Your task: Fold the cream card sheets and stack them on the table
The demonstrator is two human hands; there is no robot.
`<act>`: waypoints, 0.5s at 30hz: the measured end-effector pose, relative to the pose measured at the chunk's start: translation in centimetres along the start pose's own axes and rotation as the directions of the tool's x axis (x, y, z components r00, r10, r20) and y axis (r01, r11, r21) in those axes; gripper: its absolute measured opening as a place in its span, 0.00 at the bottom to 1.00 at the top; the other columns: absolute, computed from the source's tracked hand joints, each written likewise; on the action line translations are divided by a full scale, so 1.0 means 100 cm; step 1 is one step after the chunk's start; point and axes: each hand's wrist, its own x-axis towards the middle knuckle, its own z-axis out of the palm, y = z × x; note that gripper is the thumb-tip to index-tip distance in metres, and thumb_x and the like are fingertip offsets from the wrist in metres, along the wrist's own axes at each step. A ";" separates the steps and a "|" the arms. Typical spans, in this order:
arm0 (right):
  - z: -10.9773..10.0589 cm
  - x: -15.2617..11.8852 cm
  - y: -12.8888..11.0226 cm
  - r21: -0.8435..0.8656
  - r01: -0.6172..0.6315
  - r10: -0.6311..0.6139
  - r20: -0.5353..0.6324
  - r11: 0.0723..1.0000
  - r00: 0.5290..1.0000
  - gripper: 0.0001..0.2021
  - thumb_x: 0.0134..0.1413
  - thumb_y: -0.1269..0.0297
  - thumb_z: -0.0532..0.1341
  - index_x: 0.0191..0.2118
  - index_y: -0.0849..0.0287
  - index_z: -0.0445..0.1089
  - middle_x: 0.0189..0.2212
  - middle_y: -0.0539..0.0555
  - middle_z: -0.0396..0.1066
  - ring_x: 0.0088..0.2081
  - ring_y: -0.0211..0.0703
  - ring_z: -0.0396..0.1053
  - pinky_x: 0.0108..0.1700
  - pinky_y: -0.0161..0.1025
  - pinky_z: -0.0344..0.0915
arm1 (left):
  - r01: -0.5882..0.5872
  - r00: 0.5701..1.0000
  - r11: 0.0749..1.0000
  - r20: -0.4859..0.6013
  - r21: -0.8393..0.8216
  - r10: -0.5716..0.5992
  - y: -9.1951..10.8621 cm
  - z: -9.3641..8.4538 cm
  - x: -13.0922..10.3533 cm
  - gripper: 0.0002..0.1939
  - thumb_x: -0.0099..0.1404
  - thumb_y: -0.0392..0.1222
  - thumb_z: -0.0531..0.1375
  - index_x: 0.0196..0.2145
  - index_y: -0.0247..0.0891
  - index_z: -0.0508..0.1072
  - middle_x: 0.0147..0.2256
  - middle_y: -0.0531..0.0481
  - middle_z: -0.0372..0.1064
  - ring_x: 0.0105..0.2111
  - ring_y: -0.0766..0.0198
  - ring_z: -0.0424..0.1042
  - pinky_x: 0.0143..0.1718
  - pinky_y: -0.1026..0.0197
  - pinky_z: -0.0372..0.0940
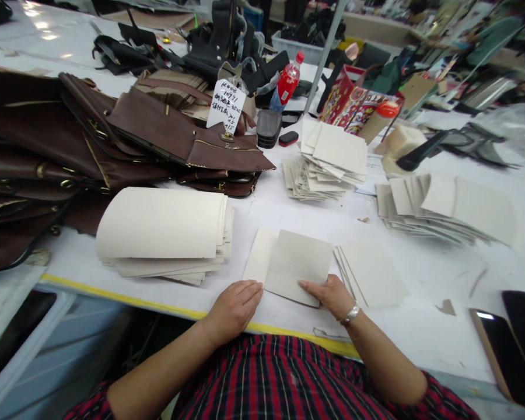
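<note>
My right hand [332,297] grips the lower right corner of a grey card panel [298,259], thumb on top and fingers underneath. That panel overlaps a paler card [259,251] on the table to its left. My left hand [236,310] rests at the near edge of the paler card, with its fingers stretched out side by side and its fingertips touching the card's lower corner. Several loose card panels [371,273] lie just right of my right hand. A tall stack of larger cream card sheets [164,224] stands to the left, its top sheets bowed.
Brown leather bags [157,125] are piled at the left, with a handwritten tag [225,108]. Further card stacks [332,151] and curved card pieces [459,204] sit beyond. A red-labelled bottle [287,81] stands behind. A phone [503,350] lies at the right edge.
</note>
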 end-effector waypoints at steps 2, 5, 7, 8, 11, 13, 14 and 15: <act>0.001 0.000 0.000 -0.019 0.005 -0.006 -0.010 1.000 1.000 0.19 0.41 0.56 0.62 0.38 0.64 0.70 0.39 0.57 0.71 0.42 0.50 0.68 0.47 0.44 0.64 | 0.000 1.000 1.000 -0.006 0.002 0.000 0.000 0.000 0.000 0.16 0.61 0.31 0.48 0.46 0.34 0.65 0.45 0.43 0.65 0.47 0.59 0.62 0.47 0.53 0.61; 0.001 0.001 0.000 -0.074 -0.005 0.003 -0.029 0.997 1.000 0.20 0.41 0.55 0.62 0.38 0.64 0.70 0.39 0.57 0.71 0.42 0.51 0.68 0.47 0.44 0.64 | -0.005 1.000 1.000 0.000 0.008 0.005 0.000 0.001 0.000 0.16 0.61 0.32 0.48 0.47 0.34 0.65 0.46 0.43 0.65 0.47 0.58 0.62 0.48 0.53 0.61; 0.002 0.000 0.000 -0.091 -0.004 0.001 -0.033 0.996 0.999 0.20 0.41 0.55 0.62 0.39 0.63 0.70 0.39 0.57 0.71 0.41 0.51 0.68 0.47 0.44 0.65 | 0.000 1.000 1.000 0.012 0.011 0.000 0.000 0.002 -0.001 0.16 0.61 0.31 0.48 0.47 0.34 0.64 0.46 0.43 0.65 0.47 0.58 0.62 0.48 0.53 0.60; 0.002 0.000 0.000 -0.095 0.000 -0.004 -0.034 0.995 0.999 0.19 0.41 0.55 0.61 0.39 0.63 0.70 0.39 0.57 0.72 0.41 0.50 0.68 0.46 0.43 0.65 | 0.004 1.000 1.000 0.019 0.012 -0.005 0.000 0.002 -0.001 0.17 0.61 0.31 0.48 0.47 0.34 0.64 0.46 0.43 0.64 0.48 0.58 0.61 0.48 0.53 0.60; 0.002 0.000 0.000 -0.115 0.002 -0.007 -0.045 0.993 0.999 0.19 0.42 0.55 0.61 0.39 0.63 0.71 0.38 0.57 0.72 0.41 0.50 0.69 0.46 0.42 0.65 | 0.018 0.999 1.000 0.033 0.023 -0.019 0.000 0.004 -0.002 0.18 0.61 0.31 0.48 0.48 0.34 0.63 0.46 0.43 0.64 0.47 0.58 0.61 0.48 0.53 0.59; 0.002 0.001 0.001 -0.126 -0.009 0.002 -0.057 0.992 0.998 0.19 0.42 0.55 0.62 0.38 0.64 0.71 0.38 0.57 0.72 0.40 0.50 0.69 0.45 0.42 0.66 | 0.024 0.999 0.999 0.038 0.033 -0.025 0.000 0.004 -0.001 0.18 0.61 0.31 0.48 0.48 0.34 0.63 0.46 0.43 0.64 0.47 0.58 0.61 0.48 0.53 0.59; 0.002 0.001 0.002 -0.127 -0.013 0.005 -0.061 0.992 0.998 0.19 0.41 0.55 0.62 0.38 0.64 0.71 0.37 0.57 0.72 0.40 0.50 0.69 0.44 0.42 0.66 | 0.026 0.999 0.999 0.045 0.038 -0.028 0.000 0.004 -0.001 0.18 0.61 0.31 0.48 0.49 0.34 0.63 0.46 0.43 0.64 0.47 0.58 0.61 0.48 0.53 0.59; 0.002 0.001 0.003 -0.125 -0.013 0.006 -0.062 0.992 0.998 0.19 0.41 0.55 0.62 0.38 0.64 0.71 0.37 0.57 0.72 0.40 0.50 0.69 0.44 0.43 0.66 | 0.026 0.998 0.999 0.058 0.044 -0.029 0.000 0.003 0.000 0.18 0.61 0.31 0.48 0.49 0.34 0.62 0.46 0.44 0.64 0.47 0.58 0.61 0.48 0.53 0.59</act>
